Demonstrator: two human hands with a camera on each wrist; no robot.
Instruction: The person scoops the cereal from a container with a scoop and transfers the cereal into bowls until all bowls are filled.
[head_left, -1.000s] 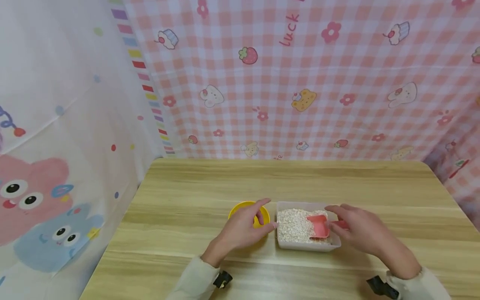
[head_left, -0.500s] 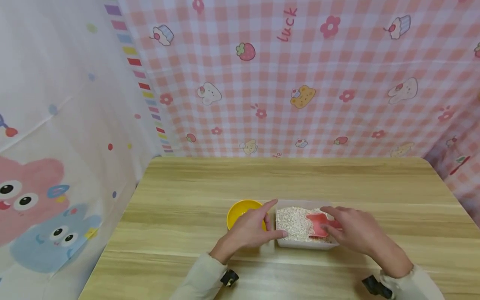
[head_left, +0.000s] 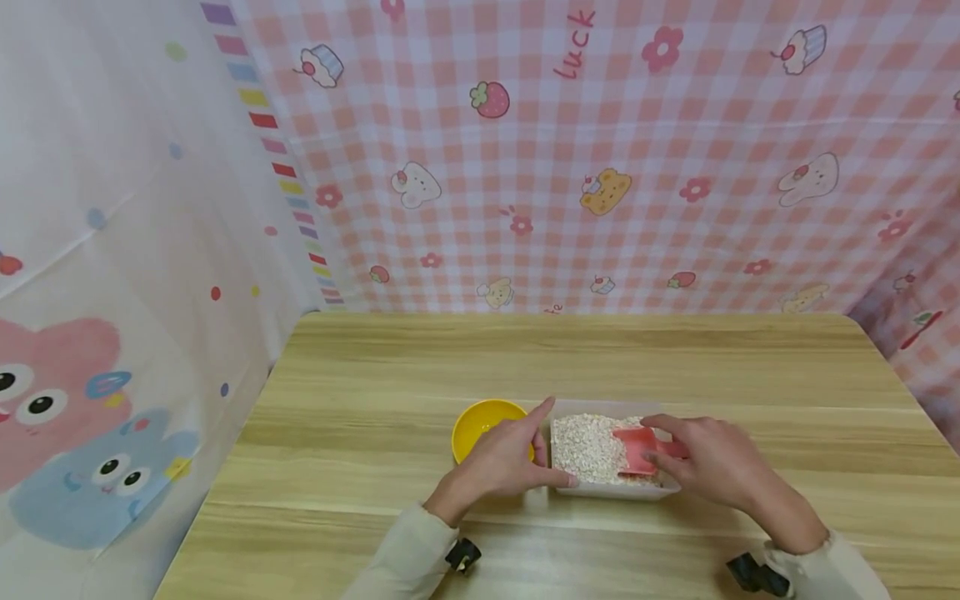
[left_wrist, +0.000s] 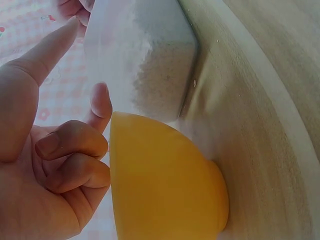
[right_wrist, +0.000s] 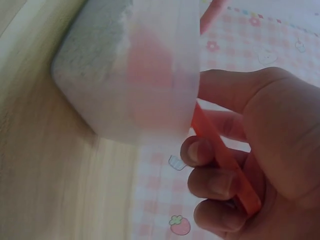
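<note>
A translucent plastic container (head_left: 615, 492) holds pale flakes that look like rolled oats (head_left: 588, 448). My right hand (head_left: 712, 457) grips the handle of a red scoop (head_left: 637, 451), its fingers curled round it in the right wrist view. The scoop's head lies in the flakes at the container's right end. My left hand (head_left: 504, 457) spans the container's left end, thumb at the near rim and index finger stretched towards the far corner. Its other fingers bend loosely beside a yellow bowl (left_wrist: 160, 180), which the hand partly hides in the head view.
Bowl and container stand side by side on a wood-grain table (head_left: 375, 433). Behind the table hangs a pink checked cloth (head_left: 465, 167), with a white printed cloth (head_left: 187, 250) to the left. A tiny flake lies on the table by the container.
My left hand has moved right from over the bowl, bringing its thumb to the container's near rim and uncovering more of the bowl. My right hand has shifted slightly left with the scoop.
</note>
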